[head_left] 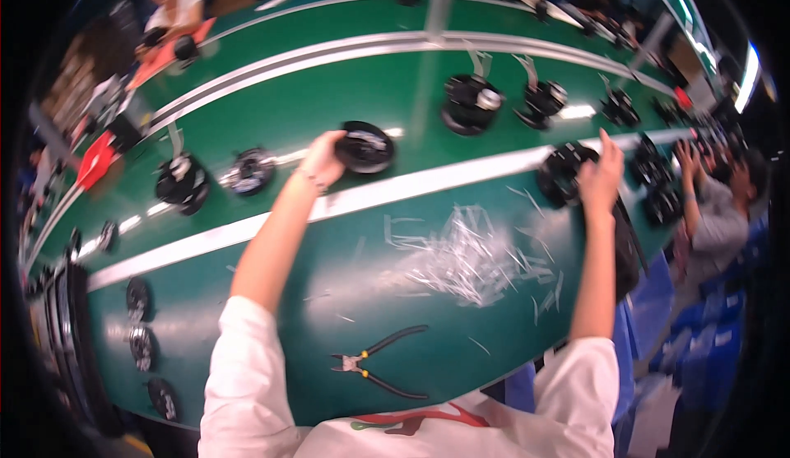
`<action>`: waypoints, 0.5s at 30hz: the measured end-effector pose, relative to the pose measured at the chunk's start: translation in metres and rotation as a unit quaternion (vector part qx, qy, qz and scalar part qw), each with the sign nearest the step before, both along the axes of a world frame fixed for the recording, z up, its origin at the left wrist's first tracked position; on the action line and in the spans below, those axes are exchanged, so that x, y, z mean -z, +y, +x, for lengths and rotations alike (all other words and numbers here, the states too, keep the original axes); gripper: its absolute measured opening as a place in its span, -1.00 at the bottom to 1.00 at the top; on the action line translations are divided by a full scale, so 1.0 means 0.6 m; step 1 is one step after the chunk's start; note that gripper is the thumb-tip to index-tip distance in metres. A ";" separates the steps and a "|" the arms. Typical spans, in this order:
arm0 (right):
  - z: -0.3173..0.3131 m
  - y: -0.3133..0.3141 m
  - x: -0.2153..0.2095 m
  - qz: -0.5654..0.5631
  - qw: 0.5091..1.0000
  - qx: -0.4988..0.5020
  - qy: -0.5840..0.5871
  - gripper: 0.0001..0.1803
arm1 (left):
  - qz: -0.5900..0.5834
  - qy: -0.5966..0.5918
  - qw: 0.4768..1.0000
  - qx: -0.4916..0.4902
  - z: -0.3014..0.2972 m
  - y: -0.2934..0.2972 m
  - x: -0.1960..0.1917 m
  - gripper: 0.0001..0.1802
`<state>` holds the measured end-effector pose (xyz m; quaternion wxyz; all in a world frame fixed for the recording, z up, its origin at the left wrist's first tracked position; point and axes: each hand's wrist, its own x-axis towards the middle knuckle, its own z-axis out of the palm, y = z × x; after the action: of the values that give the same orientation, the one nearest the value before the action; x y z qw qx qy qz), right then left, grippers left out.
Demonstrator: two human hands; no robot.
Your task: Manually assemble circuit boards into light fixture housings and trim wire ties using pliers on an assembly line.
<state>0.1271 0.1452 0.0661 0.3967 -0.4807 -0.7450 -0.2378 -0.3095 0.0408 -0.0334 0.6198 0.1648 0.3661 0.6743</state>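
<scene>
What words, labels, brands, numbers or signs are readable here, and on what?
None can be read.
White shirt: coloured print, no legible lettering.
Black round part at the left hand: pale marks, too blurred.
Pliers: no legible marking.

No wording or numbers can be read.
On the white shirt (333, 436), the front carries a print (411, 419) in red, green and dark tones, partly cut off by the lower edge; no letters can be made out in it. The black disc (364, 147) at the left hand (322, 162) shows pale streaks on its face, too blurred to tell whether they are markings or glare. Pale patches on the three wheels (142, 348) at lower left are likewise too small and smeared to read.
</scene>
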 end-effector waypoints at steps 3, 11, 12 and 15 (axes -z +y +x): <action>0.031 0.050 0.015 -0.153 0.987 0.028 -0.045 -0.43 | 0.018 0.058 0.996 -0.072 -0.034 0.047 0.078 -0.59; 0.121 0.069 -0.039 -0.024 0.987 0.009 -0.160 -0.85 | -0.105 0.782 0.557 -0.257 -0.175 -0.055 -0.015 -0.65; 0.136 0.060 -0.055 -0.007 0.990 0.013 -0.140 -0.84 | -0.181 0.819 0.512 -0.186 -0.196 -0.065 -0.017 -0.60; 0.033 -0.067 -0.087 -0.062 0.998 -0.016 -0.009 -0.85 | -0.312 0.786 0.527 -0.084 -0.249 -0.097 0.004 -0.45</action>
<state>0.1470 0.1053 0.1181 0.3634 -0.4903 -0.7694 -0.1887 -0.4592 -0.0176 -0.0355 0.0330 0.3923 0.9046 0.1635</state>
